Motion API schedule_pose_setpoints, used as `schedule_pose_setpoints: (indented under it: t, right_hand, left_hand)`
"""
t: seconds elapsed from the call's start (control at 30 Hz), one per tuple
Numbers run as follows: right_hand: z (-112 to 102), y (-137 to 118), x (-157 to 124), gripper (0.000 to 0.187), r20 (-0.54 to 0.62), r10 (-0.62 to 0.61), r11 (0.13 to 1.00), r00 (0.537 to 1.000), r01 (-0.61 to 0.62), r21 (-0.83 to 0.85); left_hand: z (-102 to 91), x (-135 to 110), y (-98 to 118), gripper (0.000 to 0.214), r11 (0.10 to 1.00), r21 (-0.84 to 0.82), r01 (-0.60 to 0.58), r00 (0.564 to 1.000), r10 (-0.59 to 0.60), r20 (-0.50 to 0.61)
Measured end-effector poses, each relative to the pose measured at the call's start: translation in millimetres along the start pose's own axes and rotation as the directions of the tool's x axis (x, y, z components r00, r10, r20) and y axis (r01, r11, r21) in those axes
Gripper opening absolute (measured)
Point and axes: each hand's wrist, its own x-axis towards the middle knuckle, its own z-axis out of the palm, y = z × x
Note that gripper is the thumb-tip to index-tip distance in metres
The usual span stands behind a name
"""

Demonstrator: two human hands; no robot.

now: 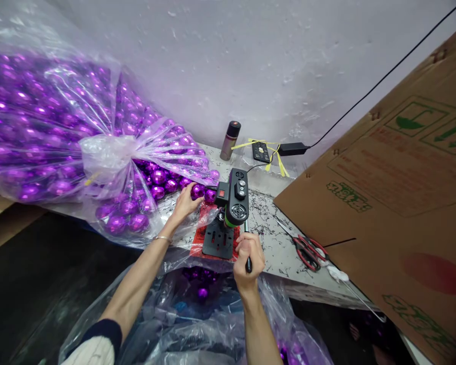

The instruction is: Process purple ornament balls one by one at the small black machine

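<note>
A small black bench drill press (pixel 238 195) stands on the worktop on a dark slotted base plate (pixel 217 242). My right hand (pixel 250 253) is wrapped round its lever (pixel 248 264), whose black end pokes out below the fist. To the left of the machine, my left hand (pixel 188 203) has its thumb and fingers closed on a shiny purple faceted ball (pixel 197 191). Another purple ball (pixel 210 196) sits between that one and the machine's red switch. More such balls spill from a clear plastic bag (pixel 108 152) behind my left hand.
Red-handled scissors (pixel 307 251) lie on the right, beside a big cardboard box (pixel 387 192). Behind the machine are a spray can (pixel 231 141), a black adapter (pixel 292 148) and yellow ties. Black shavings litter the worktop. An open plastic bag (pixel 197 329) with balls hangs below its edge.
</note>
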Motion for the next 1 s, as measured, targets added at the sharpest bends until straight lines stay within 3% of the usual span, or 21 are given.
schedule_pose_setpoints:
  t: [0.13,0.3,0.47,0.57,0.67,0.8,0.9,1.0]
  right_hand:
    - [0.1,-1.3,1.0,0.031,-0.008,0.039,0.999,0.999,-0.039,0.014]
    - [0.8,-0.9,0.8,0.032,-0.031,0.065,0.998,0.997,-0.065,0.014]
    - [0.7,-0.9,0.6,0.031,-0.028,0.070,0.998,0.997,-0.070,0.011]
    - [0.8,-1.3,1.5,0.031,-0.034,0.068,0.997,0.997,-0.067,0.024]
    - [0.6,-2.3,4.3,0.031,-0.033,0.074,0.997,0.997,-0.073,0.034]
    - [-0.4,-5.2,11.0,0.031,-0.038,0.077,0.996,0.996,-0.076,0.037]
    - [-2.0,-9.3,18.8,0.032,-0.039,0.091,0.995,0.995,-0.090,0.031]
    - [-3.5,-14.6,27.9,0.033,-0.031,0.144,0.989,0.989,-0.143,0.037]
  left_hand:
    - [-21.5,-50.8,9.3,0.068,0.906,-0.411,0.098,0.993,-0.063,0.097]
    - [-25.1,-108.7,19.8,0.066,0.684,-0.648,0.335,0.939,-0.187,0.289]
    - [-17.0,-126.4,20.9,0.057,0.303,-0.766,0.567,0.824,-0.222,0.522]
    - [-10.2,-129.4,21.6,0.054,0.189,-0.767,0.613,0.786,-0.241,0.569]
    - [1.4,-132.2,20.0,0.053,0.267,-0.768,0.582,0.809,-0.285,0.514]
    - [22.0,-133.9,13.6,0.065,0.608,-0.685,0.401,0.916,-0.258,0.307]
    - [35.3,-134.8,8.5,0.069,0.826,-0.518,0.223,0.972,-0.147,0.183]
    - [42.2,-136.4,7.2,0.062,0.961,-0.260,0.098,0.992,-0.075,0.101]
